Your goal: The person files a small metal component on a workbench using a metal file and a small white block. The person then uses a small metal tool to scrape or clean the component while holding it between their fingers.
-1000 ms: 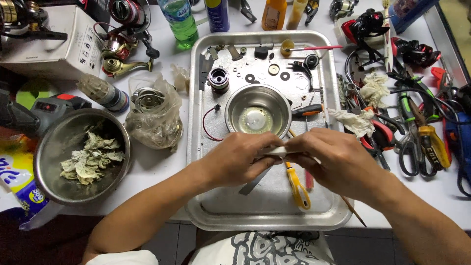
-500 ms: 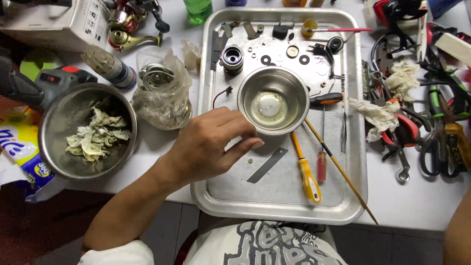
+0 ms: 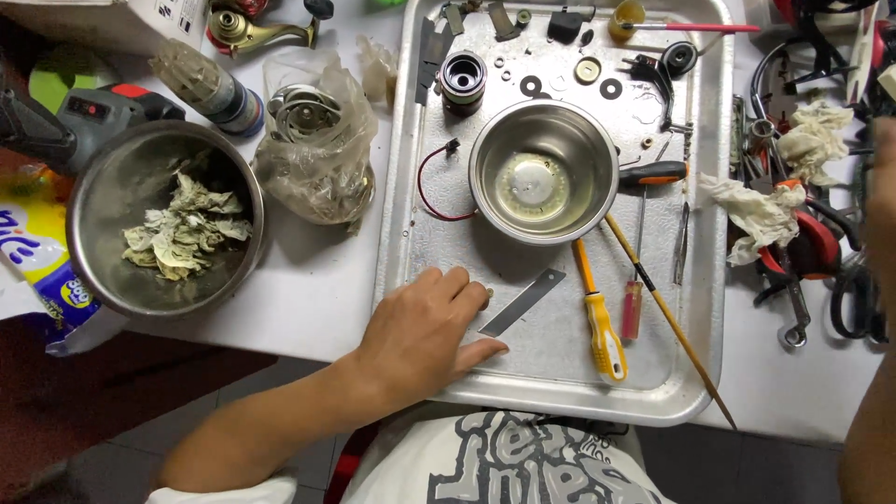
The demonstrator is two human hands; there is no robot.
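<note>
My left hand [image 3: 420,331] rests palm down on the near left part of a metal tray [image 3: 709,308], fingers spread, holding nothing that I can see. A flat grey metal strip [image 3: 523,302] lies just right of its fingertips. Beyond that lie a yellow-handled screwdriver [image 3: 599,327], a small red-handled one [image 3: 632,308] and a thin wooden stick [image 3: 667,317]. A small steel bowl [image 3: 544,184] with a little liquid stands mid-tray. My right arm shows only along the right edge [image 3: 879,215]; the hand itself is blurred and cut off.
A larger steel bowl [image 3: 168,219] of crumpled dirty tissue stands left of the tray, beside a plastic bag [image 3: 317,149] with metal parts. Small washers and reel parts [image 3: 464,77] lie at the tray's far end. Pliers, scissors and rags [image 3: 793,205] crowd the right.
Both hands were together over the tray holding the metal strip. The strip now lies on the tray, my right hand has moved off to the right, and my left hand has settled flat.
</note>
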